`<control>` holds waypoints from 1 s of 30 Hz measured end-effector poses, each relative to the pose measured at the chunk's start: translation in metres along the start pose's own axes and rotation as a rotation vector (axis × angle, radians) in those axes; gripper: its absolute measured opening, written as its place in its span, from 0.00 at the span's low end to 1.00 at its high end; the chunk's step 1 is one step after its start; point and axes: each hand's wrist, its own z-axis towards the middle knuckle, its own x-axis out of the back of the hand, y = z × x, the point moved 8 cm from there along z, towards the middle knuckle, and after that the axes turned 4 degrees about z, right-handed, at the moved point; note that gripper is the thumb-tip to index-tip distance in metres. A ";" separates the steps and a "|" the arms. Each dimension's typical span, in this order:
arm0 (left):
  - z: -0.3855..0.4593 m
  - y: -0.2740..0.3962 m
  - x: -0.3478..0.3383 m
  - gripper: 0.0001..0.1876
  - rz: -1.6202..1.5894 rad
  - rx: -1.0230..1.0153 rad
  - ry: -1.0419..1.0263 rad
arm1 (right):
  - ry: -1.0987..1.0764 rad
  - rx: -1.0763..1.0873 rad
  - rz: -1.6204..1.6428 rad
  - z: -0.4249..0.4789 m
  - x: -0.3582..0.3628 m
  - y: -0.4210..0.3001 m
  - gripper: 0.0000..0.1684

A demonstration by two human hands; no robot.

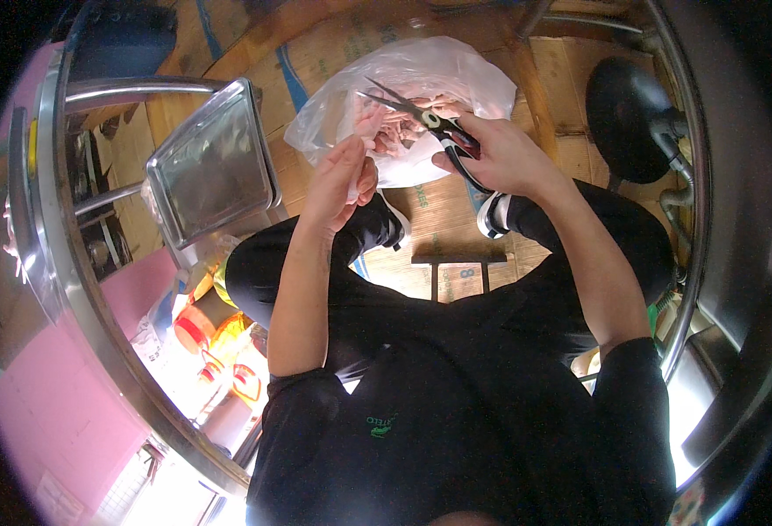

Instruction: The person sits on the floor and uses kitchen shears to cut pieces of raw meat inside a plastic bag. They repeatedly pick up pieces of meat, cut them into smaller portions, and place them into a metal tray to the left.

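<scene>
My left hand [343, 181] pinches a pale pink piece of raw meat, which looks like a chicken foot [370, 121], its toe end pointing up and away from me. In my right hand [514, 154] is a pair of scissors [428, 118] with black and white handles. Their blades are spread and point to the upper left, just above the held piece. Beneath both hands a white translucent plastic bag [484, 75] lies open on the floor. More raw pinkish pieces, likely chicken feet [442, 104], are heaped inside it, partly hidden by the scissors and hands.
Flattened cardboard [320, 72] covers the floor. On the left, a rectangular metal tray [215, 171] leans at a slant near a metal table frame [83, 263]. Bottles with red caps [195, 334] crowd the lower left. At right are a black round object [622, 121] and grey pipes [680, 167].
</scene>
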 end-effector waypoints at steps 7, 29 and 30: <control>0.001 0.016 0.010 0.19 0.313 -0.154 0.171 | 0.103 -0.013 0.057 -0.001 0.007 0.006 0.35; -0.022 0.065 0.011 0.19 1.073 -0.602 0.464 | 0.190 0.099 -0.452 -0.001 0.019 0.005 0.33; -0.021 0.064 0.010 0.19 1.069 -0.589 0.455 | 0.184 0.091 -0.449 -0.001 0.018 0.005 0.33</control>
